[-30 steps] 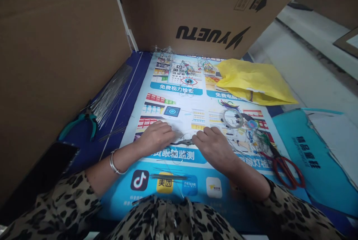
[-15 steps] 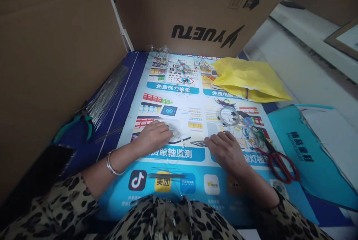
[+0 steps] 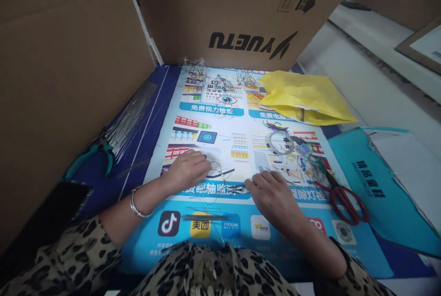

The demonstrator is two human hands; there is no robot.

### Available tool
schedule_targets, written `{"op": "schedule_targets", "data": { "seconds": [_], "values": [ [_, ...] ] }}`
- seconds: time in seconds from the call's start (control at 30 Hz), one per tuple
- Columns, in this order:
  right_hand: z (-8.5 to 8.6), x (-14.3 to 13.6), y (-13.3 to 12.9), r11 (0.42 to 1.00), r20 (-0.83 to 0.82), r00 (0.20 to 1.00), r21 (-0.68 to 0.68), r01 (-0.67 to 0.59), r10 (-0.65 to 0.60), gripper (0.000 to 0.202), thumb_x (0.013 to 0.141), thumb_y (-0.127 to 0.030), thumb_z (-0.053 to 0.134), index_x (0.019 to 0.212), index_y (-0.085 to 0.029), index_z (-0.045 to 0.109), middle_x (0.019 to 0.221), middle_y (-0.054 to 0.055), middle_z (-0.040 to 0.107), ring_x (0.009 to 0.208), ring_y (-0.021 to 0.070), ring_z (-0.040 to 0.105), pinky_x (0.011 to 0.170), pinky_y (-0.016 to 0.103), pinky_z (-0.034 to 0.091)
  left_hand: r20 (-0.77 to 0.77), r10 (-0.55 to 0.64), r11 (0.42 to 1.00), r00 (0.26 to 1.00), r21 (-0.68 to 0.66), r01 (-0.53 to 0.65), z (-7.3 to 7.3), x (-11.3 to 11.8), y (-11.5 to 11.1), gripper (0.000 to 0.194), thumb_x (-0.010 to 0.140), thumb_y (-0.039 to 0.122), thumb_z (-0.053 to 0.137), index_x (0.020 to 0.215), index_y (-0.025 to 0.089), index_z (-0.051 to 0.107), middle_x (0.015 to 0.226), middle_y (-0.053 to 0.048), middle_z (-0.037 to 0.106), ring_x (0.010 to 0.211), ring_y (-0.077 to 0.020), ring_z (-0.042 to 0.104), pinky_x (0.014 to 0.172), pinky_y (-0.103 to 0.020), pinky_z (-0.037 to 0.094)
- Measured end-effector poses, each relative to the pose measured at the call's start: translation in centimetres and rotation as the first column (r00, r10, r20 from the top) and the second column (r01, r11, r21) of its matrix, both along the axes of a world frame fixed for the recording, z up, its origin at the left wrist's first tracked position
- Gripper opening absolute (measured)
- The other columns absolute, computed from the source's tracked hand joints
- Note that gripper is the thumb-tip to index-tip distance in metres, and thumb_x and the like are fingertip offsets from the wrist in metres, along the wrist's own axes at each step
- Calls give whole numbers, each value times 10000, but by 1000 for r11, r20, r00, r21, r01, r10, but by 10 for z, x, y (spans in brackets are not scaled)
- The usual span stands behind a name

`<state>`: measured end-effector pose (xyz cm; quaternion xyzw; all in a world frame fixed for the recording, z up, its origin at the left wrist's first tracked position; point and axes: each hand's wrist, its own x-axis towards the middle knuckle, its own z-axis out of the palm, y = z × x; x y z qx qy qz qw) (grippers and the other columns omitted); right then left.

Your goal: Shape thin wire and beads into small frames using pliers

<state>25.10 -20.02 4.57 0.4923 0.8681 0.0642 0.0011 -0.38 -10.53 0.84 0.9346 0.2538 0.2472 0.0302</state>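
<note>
My left hand (image 3: 189,169) is closed, its fingertips pinching a thin wire loop (image 3: 217,165) over the printed sheet. My right hand (image 3: 274,193) is wrapped round small needle-nose pliers (image 3: 238,189), whose handles are hidden in the palm. Their jaws point left and lie close to the lower end of the wire piece; whether they grip it I cannot tell. Just in front of the hands lies a small bundle of straight dark wires (image 3: 206,217).
Teal-handled pliers (image 3: 109,160) and a bundle of long wires (image 3: 132,114) lie on the left. Red scissors (image 3: 349,204), a tape roll (image 3: 280,143) and a yellow bag (image 3: 308,98) are on the right. Cardboard walls (image 3: 237,6) stand behind and left.
My right hand has moved slightly left and towards me, bringing the pliers' jaws closer to the wire piece. My left hand has stayed nearly in place.
</note>
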Motion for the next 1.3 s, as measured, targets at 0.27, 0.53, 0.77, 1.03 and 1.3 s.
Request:
{"op": "schedule_targets", "data": {
  "seconds": [0.27, 0.53, 0.77, 1.03, 1.3],
  "values": [
    [6, -12, 31, 999, -57, 998, 48, -13, 16, 122, 777, -116, 538, 826, -189, 624, 746, 45, 572, 759, 187, 424, 677, 329, 237, 2, 7, 1000, 1000, -12, -7, -2, -1, 0, 201, 896, 219, 452, 766, 188, 602, 665, -9, 565, 672, -137, 503, 623, -288, 361],
    [-17, -25, 65, 993, -64, 993, 82, -90, 95, 144, 824, -128, 484, 740, -180, 589, 744, 51, 548, 744, 186, 390, 685, 333, 229, 0, 47, 996, 999, -73, -47, -3, -2, -2, 131, 891, 221, 476, 855, 183, 596, 693, -13, 583, 682, -142, 504, 639, -281, 379],
    [-20, -19, 69, 980, -81, 979, 85, -178, 185, 137, 862, -140, 466, 821, -181, 590, 759, 38, 541, 751, 178, 385, 702, 335, 233, -34, 55, 995, 998, -86, -58, -2, -2, -4, 96, 880, 186, 491, 837, 168, 575, 688, -14, 580, 675, -147, 500, 632, -281, 386],
    [-22, -17, 70, 976, -92, 975, 101, -195, 204, 160, 881, -141, 442, 842, -181, 591, 746, 34, 538, 733, 171, 382, 686, 332, 229, -12, 21, 997, 1000, -69, -22, 1, -2, -3, 126, 871, 132, 490, 965, 189, 552, 722, -11, 597, 693, -147, 515, 636, -282, 403],
    [-25, -18, 69, 968, -99, 971, 149, -203, 219, 120, 857, -133, 481, 821, -169, 589, 726, 30, 527, 713, 171, 375, 670, 334, 235, -24, 15, 999, 1000, -36, -16, -1, -2, -6, 72, 866, 148, 489, 833, 173, 548, 660, -4, 556, 651, -136, 491, 604, -275, 400]
  ]
}}
